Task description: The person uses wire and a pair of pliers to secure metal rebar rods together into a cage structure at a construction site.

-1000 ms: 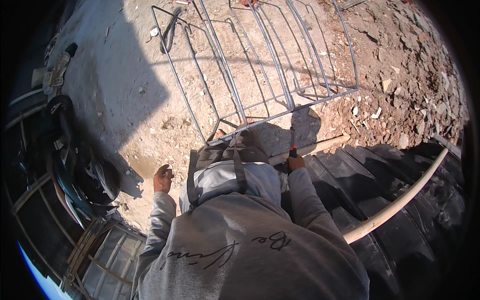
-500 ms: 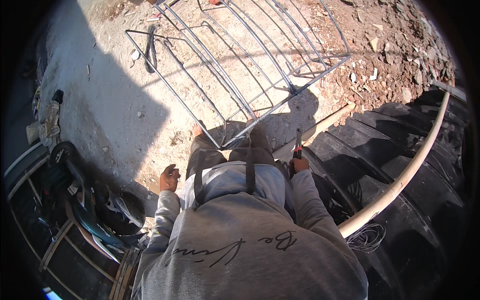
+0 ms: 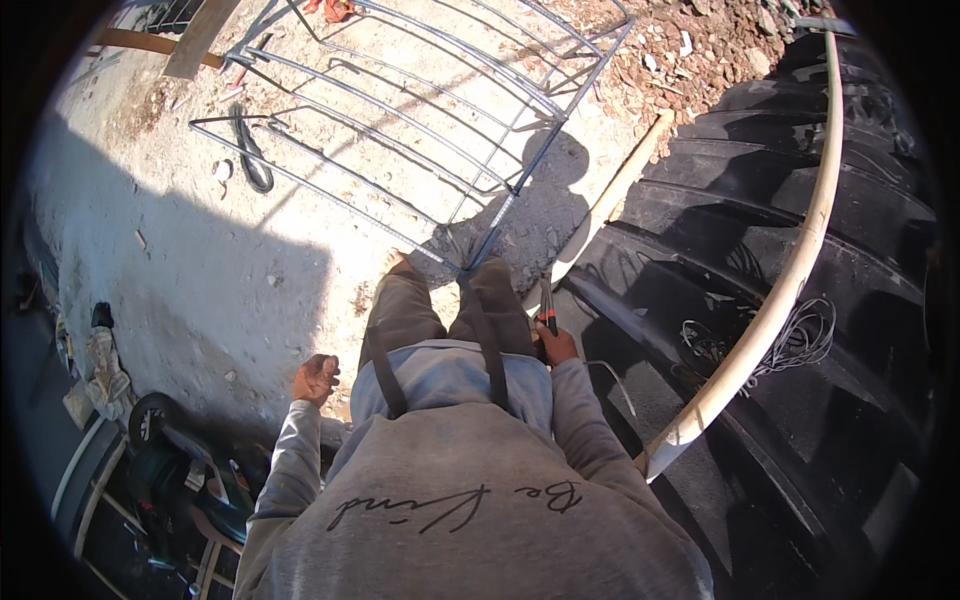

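My right hand (image 3: 561, 346) is closed around pliers (image 3: 548, 308) with red-and-black handles, jaws pointing away from me. They are beside my right thigh, next to a pale wooden pole. Out to my left, my left hand (image 3: 316, 379) hangs with its fingers curled in, and nothing shows sticking out of it. Ahead of my legs a steel rebar cage (image 3: 517, 190) lies over the pale ground, its near corner close to my knees. Neither hand touches it.
Black ribbed sheeting (image 3: 720, 160) spreads along my right, with a long curved pole (image 3: 800, 270) across it and a loose wire coil (image 3: 808, 335). A dark looped bundle (image 3: 250, 150) lies left of the cage. A motorcycle (image 3: 165, 450) stands at lower left, rubble (image 3: 700, 75) at far right.
My view has swung, so the cage and ground sit further up and left in it. The wire coil shows more fully. The pliers remain in my right hand, now closer to my leg.
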Action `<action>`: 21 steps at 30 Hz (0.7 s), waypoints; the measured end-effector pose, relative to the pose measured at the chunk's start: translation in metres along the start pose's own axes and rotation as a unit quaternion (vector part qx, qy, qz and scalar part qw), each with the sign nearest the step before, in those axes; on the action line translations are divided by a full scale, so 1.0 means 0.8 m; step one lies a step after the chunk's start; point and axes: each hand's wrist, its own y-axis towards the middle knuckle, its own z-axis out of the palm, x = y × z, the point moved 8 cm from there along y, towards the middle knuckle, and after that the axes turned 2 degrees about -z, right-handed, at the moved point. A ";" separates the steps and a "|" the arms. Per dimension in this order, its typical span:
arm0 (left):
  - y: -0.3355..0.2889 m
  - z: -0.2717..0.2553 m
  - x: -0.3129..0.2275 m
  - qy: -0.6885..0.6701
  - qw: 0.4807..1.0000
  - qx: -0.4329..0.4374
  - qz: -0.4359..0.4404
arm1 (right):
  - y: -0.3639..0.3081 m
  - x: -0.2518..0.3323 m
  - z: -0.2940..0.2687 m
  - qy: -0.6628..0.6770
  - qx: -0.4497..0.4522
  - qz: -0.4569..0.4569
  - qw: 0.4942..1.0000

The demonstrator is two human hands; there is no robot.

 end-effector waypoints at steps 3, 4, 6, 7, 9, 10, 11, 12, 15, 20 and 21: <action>-0.024 0.059 -0.062 0.214 0.974 0.015 0.069 | -0.011 0.006 0.017 -0.100 0.069 -0.099 0.988; -0.027 0.069 -0.058 0.230 0.972 0.012 0.051 | -0.016 0.017 0.018 -0.138 0.082 -0.143 0.977; -0.036 0.079 -0.066 0.248 0.968 0.019 0.026 | -0.011 0.020 0.016 -0.174 0.098 -0.184 0.962; -0.032 0.083 -0.055 0.245 0.969 0.032 0.017 | -0.003 0.014 0.008 -0.180 0.105 -0.180 0.961; -0.039 0.076 -0.048 0.228 0.973 0.038 0.000 | 0.005 0.023 0.003 -0.167 0.175 -0.111 0.964; -0.045 0.075 -0.047 0.212 0.976 0.042 -0.006 | 0.009 0.026 0.001 -0.165 0.208 -0.077 0.961; -0.047 0.077 -0.055 0.195 0.980 0.047 -0.003 | 0.021 0.030 -0.006 -0.146 0.188 -0.095 0.967; -0.060 0.087 -0.083 0.163 0.984 0.063 0.017 | 0.035 0.025 -0.012 -0.126 0.165 -0.113 0.972; -0.070 0.083 -0.094 0.191 0.982 -0.005 0.015 | 0.057 0.036 -0.011 0.010 0.168 -0.068 0.983; -0.056 0.051 -0.082 0.071 0.983 -0.114 0.122 | 0.092 0.073 -0.001 0.221 0.148 -0.050 0.963; -0.048 0.041 -0.070 0.059 0.982 -0.123 0.128 | 0.097 0.079 0.002 0.234 0.121 -0.048 0.964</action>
